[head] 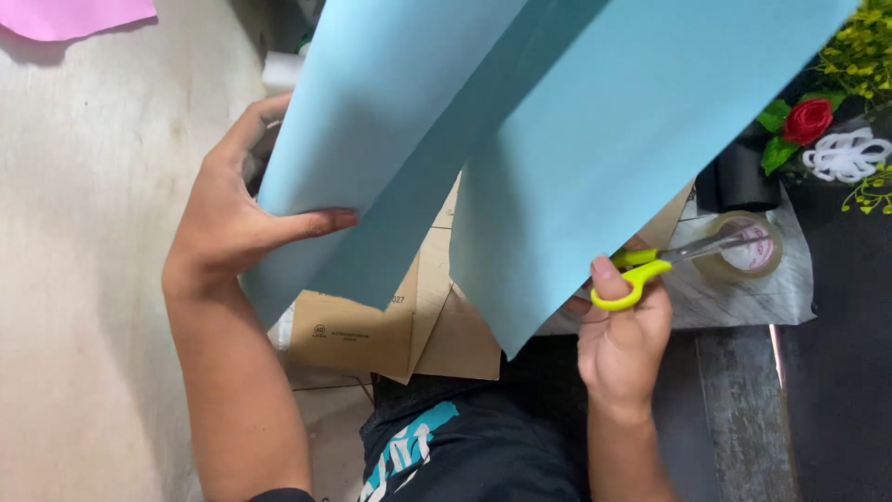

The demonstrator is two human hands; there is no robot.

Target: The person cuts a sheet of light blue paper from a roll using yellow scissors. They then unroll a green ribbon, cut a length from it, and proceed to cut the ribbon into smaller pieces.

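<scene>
The blue paper [557,121] is held at centre by the left hand [232,223], fingers clamped on its edge, long axis running to the upper right. Scissors [650,265] are gripped by the right hand [623,335], blades pointing right toward the tape roll [748,246].

A large light-blue paper sheet [557,139], folded lengthwise, is hanging tilted from twelve o'clock toward six. Yellow-green-handled scissors [650,265] are lying at its four o'clock edge, metal blades pointing toward three o'clock.
</scene>
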